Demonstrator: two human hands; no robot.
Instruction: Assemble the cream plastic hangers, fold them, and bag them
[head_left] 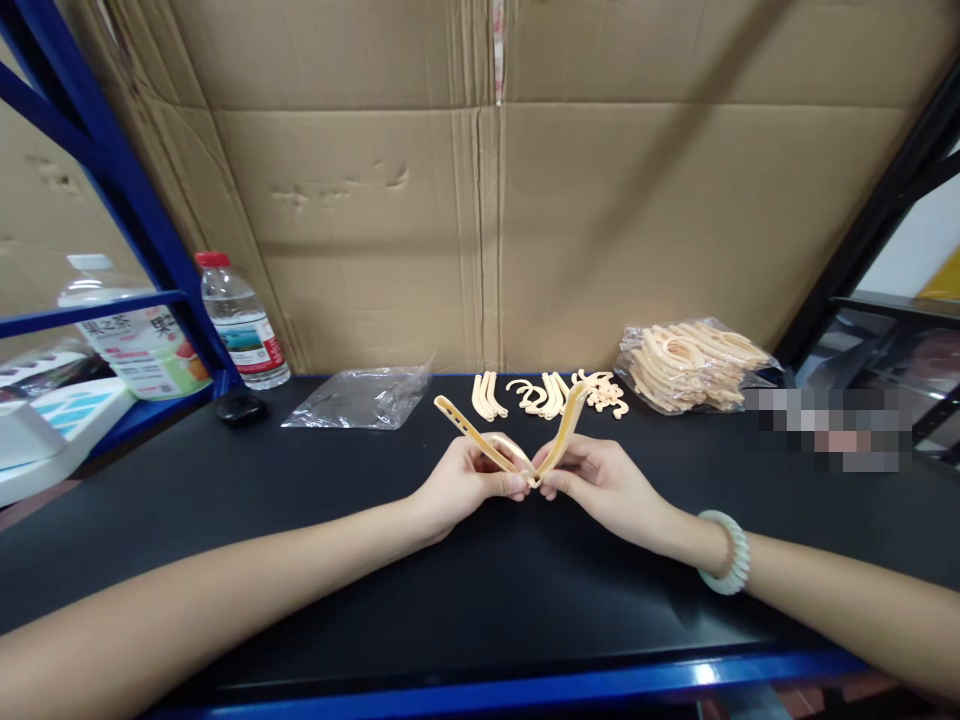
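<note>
Over the worktop (360, 620), left hand (469, 480) and right hand (611, 490) are pinching tight, thumbs against bunched fingers, no gap beyond the plastic: left is gripping a slotted cream plastic arm (471, 430), right a channelled cream plastic arm (568, 425). Main risk, my guess: lower ends skewing or popping apart, caused by uneven thumb pressure, since both grips are sitting right at the meeting point and the long ends are standing free, adding leverage; over-spreading could be cracking a thin end. Relative to the fingers: lower ends are meeting in a V between the two sets of fingertips; upper ends are leaning outward and away, well past the fingers. Farther back, cream strips (489, 396) and small hooked pieces (604, 393) are lying loose, so a dropped part could be getting mixed in. Clear plastic bag (360, 400) is lying left of them, bagged cream parts (682, 370) are sitting right, red-capped water bottle (244, 335) is standing far left.
</note>
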